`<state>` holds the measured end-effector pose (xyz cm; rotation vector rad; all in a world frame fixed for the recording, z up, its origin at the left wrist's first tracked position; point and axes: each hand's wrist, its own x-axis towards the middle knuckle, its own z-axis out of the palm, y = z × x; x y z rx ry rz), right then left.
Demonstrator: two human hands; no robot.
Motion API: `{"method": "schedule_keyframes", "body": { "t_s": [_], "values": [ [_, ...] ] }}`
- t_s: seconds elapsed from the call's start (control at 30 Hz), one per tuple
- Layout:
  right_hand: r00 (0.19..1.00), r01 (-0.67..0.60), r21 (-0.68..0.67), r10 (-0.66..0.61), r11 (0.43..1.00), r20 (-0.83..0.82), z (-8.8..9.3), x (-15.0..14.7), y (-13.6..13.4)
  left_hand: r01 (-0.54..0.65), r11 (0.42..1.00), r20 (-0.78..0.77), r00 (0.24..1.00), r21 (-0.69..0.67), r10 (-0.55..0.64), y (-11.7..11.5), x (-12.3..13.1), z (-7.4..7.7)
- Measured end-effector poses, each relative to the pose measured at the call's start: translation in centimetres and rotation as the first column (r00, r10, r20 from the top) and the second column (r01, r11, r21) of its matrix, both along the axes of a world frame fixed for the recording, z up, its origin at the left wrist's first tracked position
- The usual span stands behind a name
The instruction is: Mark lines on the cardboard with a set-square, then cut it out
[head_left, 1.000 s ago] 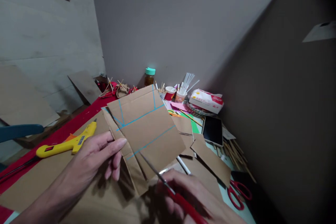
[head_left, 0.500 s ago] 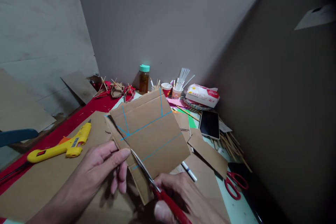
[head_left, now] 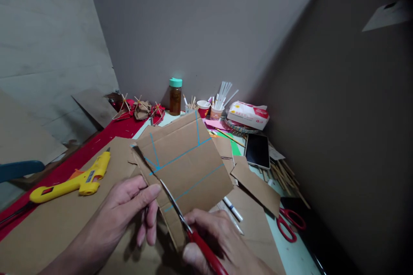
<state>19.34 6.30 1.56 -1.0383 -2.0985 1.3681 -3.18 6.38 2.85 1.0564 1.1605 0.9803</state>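
Note:
My left hand [head_left: 135,204] pinches the left edge strip of a cardboard piece [head_left: 193,167] between thumb and fingers. Blue lines are drawn across this piece, and a slit runs down from its upper left corner along the strip. My right hand [head_left: 219,240] is closed round the red handles of a pair of scissors [head_left: 206,247]. The blades lie against the cardboard with their tips beside my left thumb, pointing up and left. Part of the lower handle is hidden by my fingers.
A yellow glue gun [head_left: 74,180] lies on cardboard at left. Behind stand a bottle [head_left: 175,98], paper cups [head_left: 217,113] and a tissue pack [head_left: 248,114]. At right are a phone [head_left: 257,150], thin sticks [head_left: 290,178], a marker [head_left: 232,209] and second scissors [head_left: 290,224].
The scissors' blades and my right hand have shifted slightly left and up along the cardboard. The view has tilted a little; my left hand keeps its pinch.

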Motion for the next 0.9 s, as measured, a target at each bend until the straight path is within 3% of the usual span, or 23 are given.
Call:
{"method": "schedule_keyframes", "body": {
  "t_s": [0.17, 0.37, 0.6, 0.8, 0.9],
  "values": [
    [0.990, 0.092, 0.057, -0.098, 0.994, 0.105, 0.5, -0.1, -0.5, 0.017, 1.000, -0.047, 0.999, -0.003, -0.017, 0.2, 0.0, 0.2],
    [0.983, -0.003, 0.050, -0.006, 0.999, 0.182, 2.2, 0.7, -0.6, 0.039, 0.998, 0.004, 0.999, -0.056, -0.039, 0.2, 0.6, 0.1],
    [0.963, 0.007, -0.035, 0.003, 0.999, 0.270, 2.9, 0.8, -0.6, 0.073, 0.988, 0.046, 0.997, -0.133, -0.067, 0.2, 1.0, -1.0],
    [0.946, -0.009, 0.146, -0.039, 0.989, 0.322, 3.2, 1.4, -1.7, 0.085, 0.988, -0.019, 0.996, -0.131, -0.088, 0.8, 1.8, -2.1],
    [0.941, -0.021, 0.112, -0.018, 0.993, 0.337, 3.5, 1.6, -1.3, 0.082, 0.989, -0.034, 0.996, -0.122, -0.087, 0.8, 1.9, -2.2]
  ]
}}
